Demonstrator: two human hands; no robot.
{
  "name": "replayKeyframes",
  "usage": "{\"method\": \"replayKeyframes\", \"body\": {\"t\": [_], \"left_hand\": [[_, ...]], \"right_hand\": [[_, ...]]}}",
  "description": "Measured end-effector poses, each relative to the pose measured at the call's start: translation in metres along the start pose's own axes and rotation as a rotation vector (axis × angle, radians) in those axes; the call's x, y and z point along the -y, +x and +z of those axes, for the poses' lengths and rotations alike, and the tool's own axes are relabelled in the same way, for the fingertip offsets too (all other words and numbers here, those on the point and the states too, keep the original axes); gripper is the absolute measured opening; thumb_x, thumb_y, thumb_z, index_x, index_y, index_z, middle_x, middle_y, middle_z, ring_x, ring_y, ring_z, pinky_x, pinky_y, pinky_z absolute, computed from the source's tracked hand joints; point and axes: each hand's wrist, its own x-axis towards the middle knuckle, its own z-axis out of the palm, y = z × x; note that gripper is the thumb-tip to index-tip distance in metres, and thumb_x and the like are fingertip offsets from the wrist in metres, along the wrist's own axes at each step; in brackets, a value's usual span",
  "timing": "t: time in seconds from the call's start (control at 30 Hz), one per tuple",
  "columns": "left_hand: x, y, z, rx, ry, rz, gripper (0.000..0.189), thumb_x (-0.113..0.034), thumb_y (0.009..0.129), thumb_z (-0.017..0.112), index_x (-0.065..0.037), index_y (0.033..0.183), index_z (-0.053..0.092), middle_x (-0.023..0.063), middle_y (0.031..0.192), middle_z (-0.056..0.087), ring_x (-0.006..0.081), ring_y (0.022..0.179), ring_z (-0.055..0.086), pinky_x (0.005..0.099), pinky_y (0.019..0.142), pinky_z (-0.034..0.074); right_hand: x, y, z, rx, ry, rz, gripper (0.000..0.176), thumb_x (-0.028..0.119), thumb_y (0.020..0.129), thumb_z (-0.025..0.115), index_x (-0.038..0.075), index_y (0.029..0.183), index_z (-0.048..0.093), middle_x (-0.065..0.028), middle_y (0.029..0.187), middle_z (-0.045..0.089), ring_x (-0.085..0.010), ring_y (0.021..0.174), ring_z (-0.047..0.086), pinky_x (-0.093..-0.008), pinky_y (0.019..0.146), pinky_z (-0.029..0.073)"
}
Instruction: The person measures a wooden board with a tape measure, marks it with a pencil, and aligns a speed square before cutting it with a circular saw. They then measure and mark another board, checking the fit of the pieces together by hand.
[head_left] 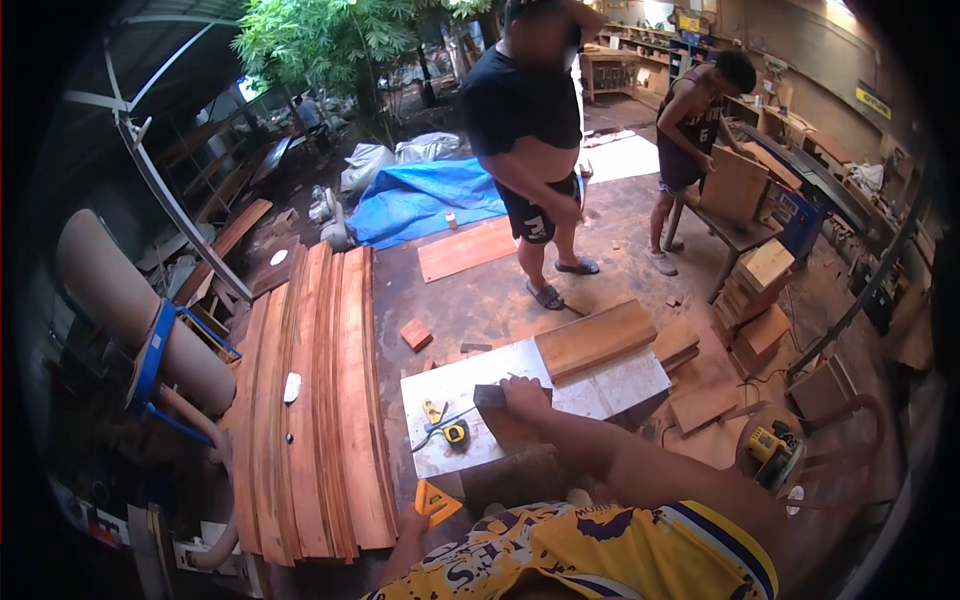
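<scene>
The largest thing at hand is the counter, pale-topped and set slantwise in front of the person. A thick wooden beam lies along its far edge, towards the far right corner, its long axis running left to right. Nearer the person, about midway along the near edge, is a dark block; its longer side appears to run left to right too, though the hand covers part of it. The right hand is on this block, reaching in from the right, its fingers bent over the top and the grip seemingly closed on it; the thumb's exact place cannot be told. The block shows beneath that hand and out to its left, and the right hand is clearly the nearer one. The left hand is low, just off the near left corner, its grip closed on the edge of an orange triangular square, which is held clear of the top; how the fingers wrap it is partly hidden. Between the block and the left edge lie a yellow and black tape measure and, just beyond it, a small yellow tool, too small to identify.
</scene>
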Motion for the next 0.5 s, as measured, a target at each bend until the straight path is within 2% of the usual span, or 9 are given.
{"method": "replayKeyframes", "body": {"t": [0.07,0.1,0.17,0.2,0.3,0.37,0.5], "left_hand": [[-0.015,0.014,-0.017,0.065,0.033,0.059,0.037,-0.022,0.077,0.073,-0.009,0.111,0.064,0.0174,0.112,0.066,0.034,0.107,0.063,0.0439,0.089,0.05],[-0.023,0.019,-0.023,0.071,0.034,0.072,0.037,-0.022,0.077,0.073,-0.009,0.111,0.064,0.0174,0.112,0.066,0.034,0.107,0.063,0.0439,0.089,0.05],[-0.025,0.028,-0.036,0.04,-0.082,0.213,0.035,-0.019,0.077,0.071,-0.008,0.11,0.065,0.0194,0.109,0.066,0.0344,0.106,0.063,0.0437,0.089,0.05],[-0.026,0.034,-0.039,0.042,-0.083,0.221,0.035,-0.019,0.077,0.071,-0.008,0.11,0.065,0.0194,0.109,0.066,0.0344,0.106,0.063,0.0437,0.089,0.05],[-0.01,0.059,-0.034,0.082,-0.007,0.267,0.034,-0.017,0.076,0.072,-0.007,0.108,0.066,0.0202,0.106,0.067,0.0342,0.103,0.064,0.0428,0.087,0.05],[0.007,0.075,-0.021,0.123,-0.02,0.366,0.035,-0.017,0.075,0.072,-0.007,0.108,0.066,0.0203,0.106,0.067,0.0341,0.102,0.064,0.0422,0.088,0.05],[0.032,0.083,-0.021,0.229,0.025,0.409,0.035,-0.016,0.073,0.072,-0.006,0.107,0.066,0.0207,0.107,0.066,0.0351,0.102,0.064,0.0422,0.088,0.05]], "right_hand": [[-0.004,0.008,0.012,0.016,-0.031,0.024,0.049,0.022,0.073,0.072,0.011,0.118,0.055,-0.0118,0.112,0.06,-0.0299,0.106,0.058,-0.0447,0.09,0.044],[-0.003,0.005,0.006,0.013,-0.038,0.036,0.049,0.022,0.073,0.072,0.011,0.118,0.055,-0.0118,0.112,0.06,-0.0299,0.106,0.058,-0.0447,0.09,0.044],[0.005,0.0,-0.007,-0.007,-0.006,0.044,0.059,0.026,0.068,0.077,0.012,0.12,0.055,-0.0108,0.112,0.06,-0.0291,0.106,0.058,-0.0436,0.091,0.044],[0.004,0.001,-0.007,-0.021,-0.007,0.044,0.063,0.028,0.066,0.079,0.012,0.123,0.054,-0.0114,0.111,0.061,-0.0292,0.106,0.058,-0.042,0.092,0.045],[0.007,0.001,-0.009,-0.022,0.007,0.041,0.063,0.026,0.066,0.079,0.012,0.122,0.054,-0.0123,0.111,0.06,-0.0298,0.106,0.058,-0.0412,0.092,0.046],[0.015,-0.005,-0.013,-0.015,-0.016,0.062,0.062,0.025,0.066,0.077,0.013,0.122,0.055,-0.0118,0.112,0.06,-0.0307,0.106,0.058,-0.04,0.092,0.046],[0.027,-0.017,-0.014,0.006,-0.016,0.109,0.062,0.025,0.066,0.078,0.015,0.123,0.055,-0.0105,0.113,0.061,-0.0307,0.107,0.058,-0.041,0.092,0.047]]}}
